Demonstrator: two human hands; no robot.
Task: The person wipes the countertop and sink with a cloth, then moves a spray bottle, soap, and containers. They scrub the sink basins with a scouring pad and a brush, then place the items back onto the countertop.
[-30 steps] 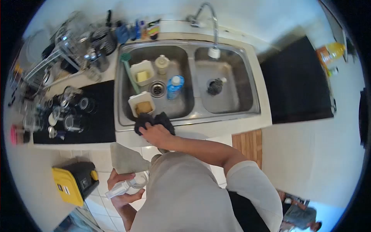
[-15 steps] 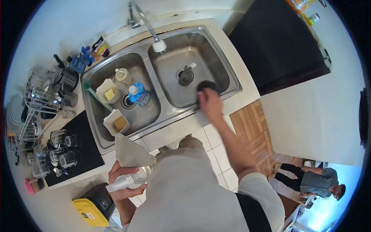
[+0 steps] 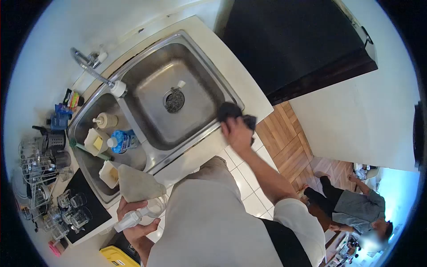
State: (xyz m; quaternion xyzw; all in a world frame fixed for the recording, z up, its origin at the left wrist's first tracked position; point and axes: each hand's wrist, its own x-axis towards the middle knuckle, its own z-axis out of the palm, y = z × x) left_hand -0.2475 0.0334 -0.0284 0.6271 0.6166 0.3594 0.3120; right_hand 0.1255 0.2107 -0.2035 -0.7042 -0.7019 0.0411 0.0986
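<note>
Right-hand grip: right hand (image 3: 239, 135) was closed on a dark cloth (image 3: 230, 111).
Left-hand grip: left hand (image 3: 135, 227) grasped a clear-and-white item (image 3: 152, 208), probably a spray bottle; a pale piece (image 3: 140, 183) lay against it.
Cloth position: had shifted from inside the right basin (image 3: 153, 122) to its front right corner; the work had likely moved to the rim.
Basins: 2.
White containers (image 3: 106, 174): 2.
Pump bottle (image 3: 107, 120): 1.
Blue bottle (image 3: 124, 141): 1.
Scourer (image 3: 174, 101): 1.
Glasses (image 3: 79, 218): several, overlapping; exact count indeterminable.

The deep rectangular stainless-steel basin (image 3: 153, 120) offers open passage; the curved chrome faucet with white nozzle (image 3: 100, 78) overhangs the basins' divider.
</note>
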